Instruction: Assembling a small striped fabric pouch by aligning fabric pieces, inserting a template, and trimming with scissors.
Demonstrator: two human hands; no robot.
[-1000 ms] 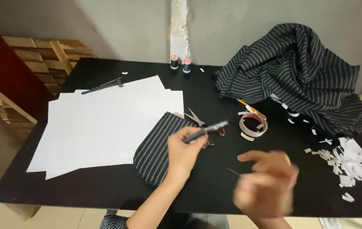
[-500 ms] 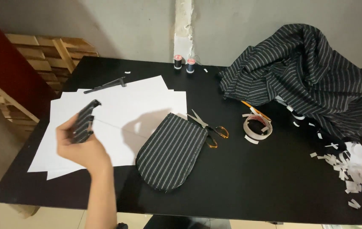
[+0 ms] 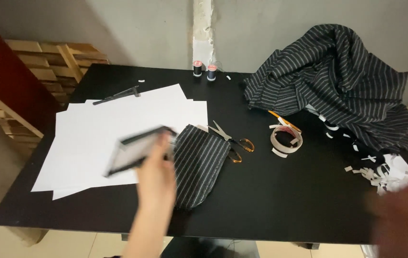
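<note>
Change: half a second ago the left hand (image 3: pixel 155 179) was out over the far-left sheets with the dark object raised; now it sits nearer the table's middle, beside the striped piece, and a blurred right hand (image 3: pixel 402 217) has come in at the lower right corner.
Left hand: closed around a flat, dark rectangular object with a pale edge (image 3: pixel 134 152), pinched at its right end so the rest sticks out to the left over the paper; motion blur hides what it is.
Right hand: a smear at the frame edge, over the near-right table; I cannot tell whether it is open or closed, and nothing shows in it.
Striped piece: a rounded, dark pinstriped fabric cut-out (image 3: pixel 197 165) lies flat just right of the left hand, its upper end overlapping the paper's edge.
Paper: large white sheets (image 3: pixel 94 138) spread flat on the black table (image 3: pixel 271 210), probably as a working surface.
Scraps: white paper snippets (image 3: pixel 388 174) heaped near the right edge.
Middle: orange-handled scissors (image 3: pixel 235 143) lie just beside the cut-out; a roll of pale tape (image 3: pixel 286 138) lies further right.
Far: loose pinstriped cloth (image 3: pixel 338 86) bundled at the back right; two thread spools (image 3: pixel 204 70) upright by the wall; a thin dark tool (image 3: pixel 117 96) on the far-left sheets.
</note>
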